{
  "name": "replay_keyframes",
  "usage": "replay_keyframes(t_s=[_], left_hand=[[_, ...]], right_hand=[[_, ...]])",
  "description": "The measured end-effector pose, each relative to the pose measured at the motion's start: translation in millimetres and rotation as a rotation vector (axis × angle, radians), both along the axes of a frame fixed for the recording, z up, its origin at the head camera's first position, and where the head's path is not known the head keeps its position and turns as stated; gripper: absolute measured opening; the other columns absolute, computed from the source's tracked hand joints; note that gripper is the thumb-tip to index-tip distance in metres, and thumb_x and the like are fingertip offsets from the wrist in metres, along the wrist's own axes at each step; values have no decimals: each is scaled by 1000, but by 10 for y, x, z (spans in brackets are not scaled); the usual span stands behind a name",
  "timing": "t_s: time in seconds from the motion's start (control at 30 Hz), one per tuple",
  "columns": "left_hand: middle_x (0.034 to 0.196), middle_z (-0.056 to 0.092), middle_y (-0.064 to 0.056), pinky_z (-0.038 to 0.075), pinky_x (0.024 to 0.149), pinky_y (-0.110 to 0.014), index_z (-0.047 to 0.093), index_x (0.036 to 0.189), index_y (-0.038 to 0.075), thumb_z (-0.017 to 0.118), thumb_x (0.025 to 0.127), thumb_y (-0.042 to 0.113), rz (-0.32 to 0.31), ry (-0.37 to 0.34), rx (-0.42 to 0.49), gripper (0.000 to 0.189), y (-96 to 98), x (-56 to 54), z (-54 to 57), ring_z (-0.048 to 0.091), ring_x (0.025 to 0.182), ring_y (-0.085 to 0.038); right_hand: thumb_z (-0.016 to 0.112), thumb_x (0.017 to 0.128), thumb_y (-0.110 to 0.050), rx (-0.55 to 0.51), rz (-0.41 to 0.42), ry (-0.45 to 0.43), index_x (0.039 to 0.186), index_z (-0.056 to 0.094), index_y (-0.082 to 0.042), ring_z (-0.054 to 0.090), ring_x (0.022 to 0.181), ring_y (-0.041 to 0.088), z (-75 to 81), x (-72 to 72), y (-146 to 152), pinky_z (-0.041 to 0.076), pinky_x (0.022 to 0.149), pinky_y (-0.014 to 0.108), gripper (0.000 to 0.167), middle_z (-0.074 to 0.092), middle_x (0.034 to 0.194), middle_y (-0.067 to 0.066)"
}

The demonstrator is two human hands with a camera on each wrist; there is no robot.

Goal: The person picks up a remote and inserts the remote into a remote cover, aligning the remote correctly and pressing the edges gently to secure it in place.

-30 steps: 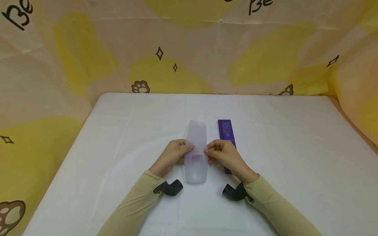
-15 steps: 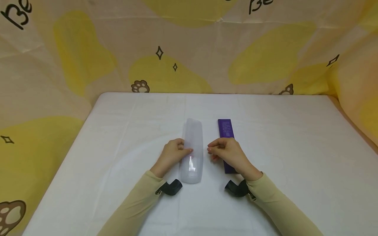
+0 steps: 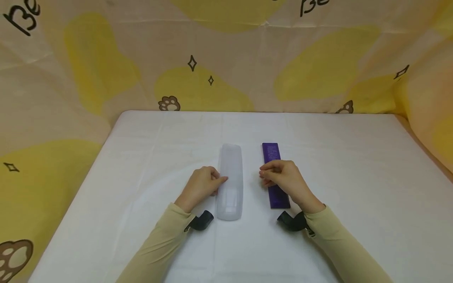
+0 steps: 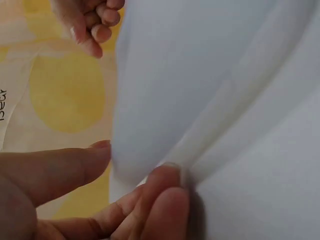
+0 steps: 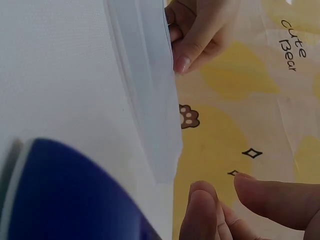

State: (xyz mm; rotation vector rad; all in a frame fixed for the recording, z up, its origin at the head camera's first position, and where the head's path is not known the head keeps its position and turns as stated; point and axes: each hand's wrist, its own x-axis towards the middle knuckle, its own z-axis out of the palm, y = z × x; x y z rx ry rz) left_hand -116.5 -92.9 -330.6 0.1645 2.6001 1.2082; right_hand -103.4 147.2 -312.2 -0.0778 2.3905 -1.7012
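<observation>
A long, translucent white plastic case lies lengthwise near the middle of the white table. My left hand is at its left edge, thumb tip over the top and fingers along the side. The left wrist view shows the case large and close, with the thumb and fingers at its edge. To the right, my right hand hovers over a narrow purple box with small printed text, covering its middle. Its fingers are loosely bent with nothing between them. In the right wrist view the box looks dark blue.
The white tabletop has a yellow patterned cloth hanging behind it and at the sides. A black curved mount sits at the left wrist and a similar mount at the right.
My right hand has let go of the plastic case and moved right over the purple box. The case has shifted slightly left with my left hand.
</observation>
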Motion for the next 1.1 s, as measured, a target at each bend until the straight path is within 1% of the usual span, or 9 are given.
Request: replay_keyframes(t_s=[0.2,0.37,0.43,0.53,0.63,0.77,0.93,1.0,1.1], left_hand=[[57,61,-2,52,52,-25,63,81,1,68,88,19,11,-57,10,20,-42,-2,27,59,50,-12],[58,62,-3,53,53,-25,63,80,1,68,87,18,13,-61,26,19,-57,-13,40,60,51,-13],[58,62,-2,52,54,-24,62,80,1,69,86,16,24,-29,27,18,-61,-18,41,59,51,-12],[58,62,-1,49,54,-23,61,80,2,69,85,14,42,55,29,15,-49,-22,47,57,51,-11],[61,64,-2,50,55,-23,62,81,2,69,84,11,55,90,94,12,-6,-20,58,60,54,-12],[68,68,-7,55,57,-25,65,83,-1,67,84,6,53,22,257,7,92,-1,90,66,60,-17],[77,70,-14,57,61,-28,65,88,-6,67,85,3,3,-95,418,10,267,22,129,69,67,-21],[79,70,-16,57,62,-28,65,91,-8,67,85,2,-26,-148,453,12,364,28,128,69,69,-21],[76,70,-14,57,61,-26,66,91,-8,68,85,4,-68,-176,420,13,528,23,124,69,67,-19]], right_hand=[[59,89,-1,4,-36,15,104,60,15,65,72,17,-49,52,143,56,68,28,22,67,92,22],[59,89,-1,-35,-80,35,105,58,17,64,72,13,-100,126,341,56,69,26,24,67,90,19],[60,89,-2,-40,-96,28,106,58,17,64,73,12,-116,144,417,56,69,26,25,67,88,16],[61,89,-3,-55,-109,4,108,57,17,64,74,12,-142,151,498,57,70,28,28,67,87,12],[61,89,-3,-74,-108,-15,109,56,18,64,74,12,-166,140,537,57,71,29,29,67,86,10],[61,89,-2,-75,-106,-22,109,55,19,64,74,11,-164,133,544,57,70,28,30,68,86,9],[62,89,-4,-62,-110,-32,110,55,19,63,74,10,-136,140,547,56,68,27,32,67,86,10],[62,89,-4,-64,-110,-40,110,54,19,63,74,10,-134,140,547,56,68,26,32,67,85,9],[62,89,-4,-65,-111,-44,111,54,19,63,74,9,-133,143,549,56,69,26,33,67,85,8]])
